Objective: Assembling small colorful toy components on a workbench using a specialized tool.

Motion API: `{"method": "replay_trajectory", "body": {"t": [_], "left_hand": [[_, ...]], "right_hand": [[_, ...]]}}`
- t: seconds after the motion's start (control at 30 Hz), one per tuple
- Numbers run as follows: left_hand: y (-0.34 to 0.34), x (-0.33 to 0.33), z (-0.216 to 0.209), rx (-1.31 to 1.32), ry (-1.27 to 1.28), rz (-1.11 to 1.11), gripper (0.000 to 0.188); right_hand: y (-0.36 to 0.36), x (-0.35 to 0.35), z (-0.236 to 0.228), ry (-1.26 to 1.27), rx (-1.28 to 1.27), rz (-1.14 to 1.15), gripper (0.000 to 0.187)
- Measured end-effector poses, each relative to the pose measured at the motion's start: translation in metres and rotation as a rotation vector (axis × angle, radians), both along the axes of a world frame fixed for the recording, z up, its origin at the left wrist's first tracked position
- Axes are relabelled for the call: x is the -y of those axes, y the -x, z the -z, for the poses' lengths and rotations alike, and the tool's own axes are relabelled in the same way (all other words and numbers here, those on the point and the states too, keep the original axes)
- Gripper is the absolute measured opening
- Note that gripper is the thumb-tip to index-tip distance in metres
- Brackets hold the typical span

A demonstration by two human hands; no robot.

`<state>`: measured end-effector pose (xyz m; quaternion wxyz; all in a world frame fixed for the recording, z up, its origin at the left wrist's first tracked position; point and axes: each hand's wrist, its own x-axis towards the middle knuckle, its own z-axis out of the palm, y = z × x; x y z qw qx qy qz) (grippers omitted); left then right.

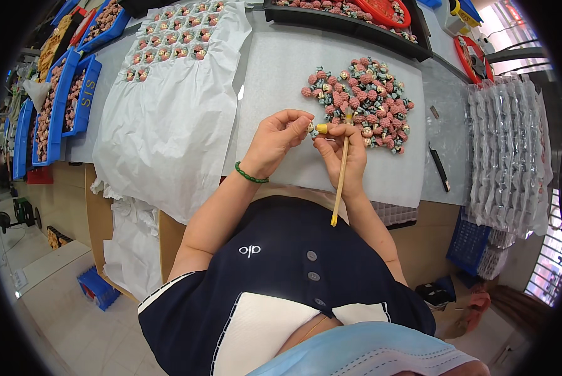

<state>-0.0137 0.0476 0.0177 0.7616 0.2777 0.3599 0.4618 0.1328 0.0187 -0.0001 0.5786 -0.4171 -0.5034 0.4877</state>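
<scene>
Between the thumb and fingertips of my left hand is a small figurine, held above the white foam sheet. My right hand meets it from the right, its fingers closed round a thin wooden stick that has yellow at its lower end. A yellow piece shows at the right fingertips, beside the figurine; whether it is a finger cover or a separate part, I cannot tell. Just beyond my right hand lies a heap of pink-and-green figurines.
Left, a white paper sheet bears rows of figurines. Blue bins of pink pieces stand farther left. A black tray with a red ring lies at the back. Right are a black-handled tool and stacked clear plastic trays.
</scene>
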Motion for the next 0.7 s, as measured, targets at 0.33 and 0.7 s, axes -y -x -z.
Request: {"method": "replay_trajectory", "body": {"t": [0.33,0.7], "left_hand": [[0.001,-0.008,0.02,-0.176,0.009,0.03,0.023],[0.001,-0.009,0.024,-0.229,-0.013,0.061,0.027]], "right_hand": [[0.007,0.002,0.015,0.018,0.124,0.023,0.027],[0.009,0.001,0.017,-0.039,0.151,0.047,0.025]]}}
